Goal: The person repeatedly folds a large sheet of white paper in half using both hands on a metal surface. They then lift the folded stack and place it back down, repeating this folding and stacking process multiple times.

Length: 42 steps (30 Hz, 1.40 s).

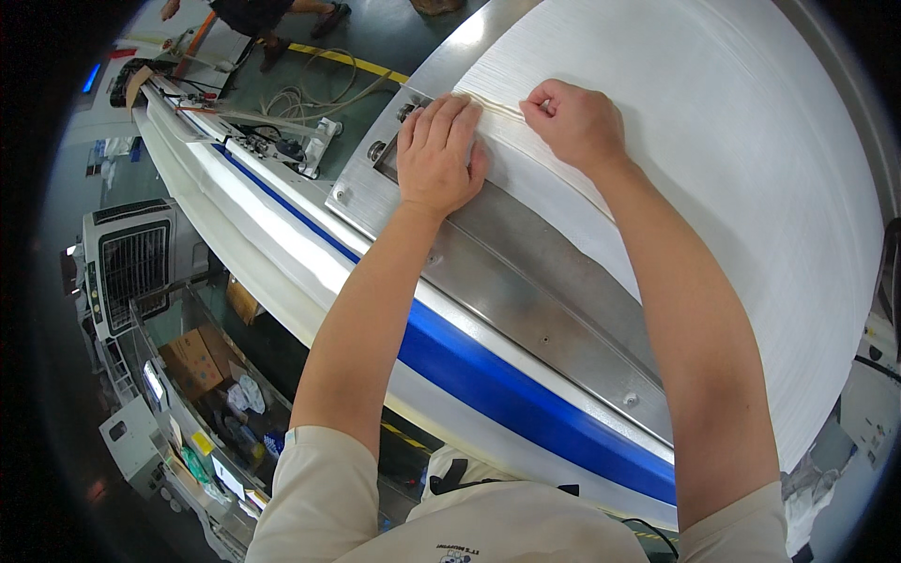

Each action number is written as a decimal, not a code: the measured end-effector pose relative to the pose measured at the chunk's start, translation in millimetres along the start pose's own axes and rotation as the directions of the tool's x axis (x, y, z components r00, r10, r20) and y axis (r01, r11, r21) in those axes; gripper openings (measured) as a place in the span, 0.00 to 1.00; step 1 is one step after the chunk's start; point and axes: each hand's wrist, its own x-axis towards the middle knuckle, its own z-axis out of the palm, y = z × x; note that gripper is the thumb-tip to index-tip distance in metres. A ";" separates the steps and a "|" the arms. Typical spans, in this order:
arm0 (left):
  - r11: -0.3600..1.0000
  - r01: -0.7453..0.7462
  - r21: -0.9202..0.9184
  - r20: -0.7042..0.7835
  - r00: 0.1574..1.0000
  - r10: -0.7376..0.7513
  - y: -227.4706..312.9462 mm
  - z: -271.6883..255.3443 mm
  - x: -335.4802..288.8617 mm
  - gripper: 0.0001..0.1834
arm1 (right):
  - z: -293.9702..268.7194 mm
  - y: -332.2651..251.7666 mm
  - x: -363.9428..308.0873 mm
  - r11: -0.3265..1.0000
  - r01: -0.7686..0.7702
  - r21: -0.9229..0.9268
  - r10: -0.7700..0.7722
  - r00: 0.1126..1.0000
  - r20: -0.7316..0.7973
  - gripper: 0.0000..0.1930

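A wide spread of white, finely ribbed fabric (713, 141) lies on a brushed metal surface in front of me. Its near edge shows a folded, slightly cream-coloured strip (497, 106). My left hand (436, 155) lies flat with fingers stretched out, fingertips at the strip's left end and palm over the metal plate (535, 291). To its right, my right hand (574, 122) is closed, thumb and fingers pinched at the fabric edge. The pinched part is mostly hidden by the fingers.
A blue strip (526, 403) and white padded edge run between me and the metal plate. Two metal knobs (378, 150) stand by my left hand. Leftward are a cart with a cardboard box (197, 361), a grey grilled unit (136, 267), cables (300, 103) and another person's legs (272, 38).
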 end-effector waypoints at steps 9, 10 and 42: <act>0.999 0.009 0.040 -0.029 1.000 -0.008 -7.6 -4.0 -14.5 0.18 | -3.1 -5.3 0.8 0.998 -0.042 0.035 0.041 0.998 0.041 0.08; 0.999 0.002 0.039 -0.027 1.000 -0.001 -8.3 -5.9 -15.0 0.18 | -3.6 -5.5 1.0 0.998 -0.049 0.036 0.047 0.998 0.045 0.08; 0.820 -0.504 0.271 0.858 0.513 0.033 -88.0 7.7 42.7 0.16 | -398.1 292.1 -615.4 0.225 -0.755 -0.616 0.816 0.491 -0.304 0.34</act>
